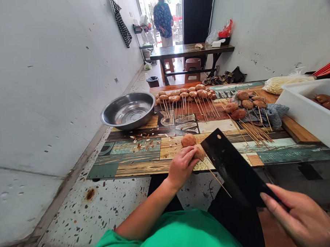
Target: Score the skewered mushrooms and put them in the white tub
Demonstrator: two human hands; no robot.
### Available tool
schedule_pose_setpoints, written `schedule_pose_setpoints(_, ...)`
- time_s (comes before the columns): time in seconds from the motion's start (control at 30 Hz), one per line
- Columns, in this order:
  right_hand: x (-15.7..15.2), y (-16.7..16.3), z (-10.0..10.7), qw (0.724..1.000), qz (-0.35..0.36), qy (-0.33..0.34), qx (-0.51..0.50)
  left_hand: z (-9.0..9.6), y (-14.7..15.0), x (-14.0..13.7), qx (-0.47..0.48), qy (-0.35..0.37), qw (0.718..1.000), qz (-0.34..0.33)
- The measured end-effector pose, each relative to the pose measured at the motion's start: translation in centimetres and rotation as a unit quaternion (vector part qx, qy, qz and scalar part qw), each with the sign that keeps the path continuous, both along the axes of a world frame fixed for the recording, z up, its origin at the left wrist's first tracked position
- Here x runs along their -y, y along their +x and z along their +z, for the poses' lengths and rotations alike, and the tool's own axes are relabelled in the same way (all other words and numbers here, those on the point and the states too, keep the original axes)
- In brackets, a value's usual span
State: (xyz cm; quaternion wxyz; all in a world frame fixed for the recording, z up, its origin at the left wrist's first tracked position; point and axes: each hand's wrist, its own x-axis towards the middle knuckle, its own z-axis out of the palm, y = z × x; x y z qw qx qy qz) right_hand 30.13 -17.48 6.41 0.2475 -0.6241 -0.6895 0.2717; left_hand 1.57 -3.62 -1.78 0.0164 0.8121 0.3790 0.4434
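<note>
- Left hand [183,165]: fingers clamped on a skewered mushroom [199,152] at the desk's [145,168] near edge; another mushroom [188,140] just beyond.
- Right hand [300,216]: closed round a cleaver [235,167], blade beside the held mushroom.
- Metal basin [107,122]: at the desk's left edge.

Far end from me: one dark table [178,49], brown stool [192,65] beside it, red bag [225,29] at its right end. Left wall [56,70]: checkered cloth [122,25], hanging. Doorway [177,13]: one person [167,41], blue patterned shirt [162,18].
</note>
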Motion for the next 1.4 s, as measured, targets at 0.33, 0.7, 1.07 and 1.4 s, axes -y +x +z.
schedule_pose_setpoints(0.33, 1.0, -5.4, 3.2, 0.875, 0.115, 0.324, 0.341, 0.5, 0.0, 0.4, -0.029, -0.007, 1.0, -0.005)
schedule_pose_setpoints(0.7, 1.0, -7.2, 3.6, 0.871, 0.095, 0.325, 0.356, -0.2, -0.4, 0.2, -0.013, -0.028, 0.998, -0.054)
schedule_pose_setpoints(1.07, 1.3, -7.0, 2.8, 0.855, 0.097, 0.327, 0.391, 0.0, -0.4, 0.3, 0.007, -0.051, 0.997, -0.061)
schedule_pose_setpoints(1.4, 0.8, -8.6, 3.0, 0.835, 0.071, 0.346, 0.423, -0.3, -0.2, 0.1, -0.002, 0.0, 0.999, -0.049)
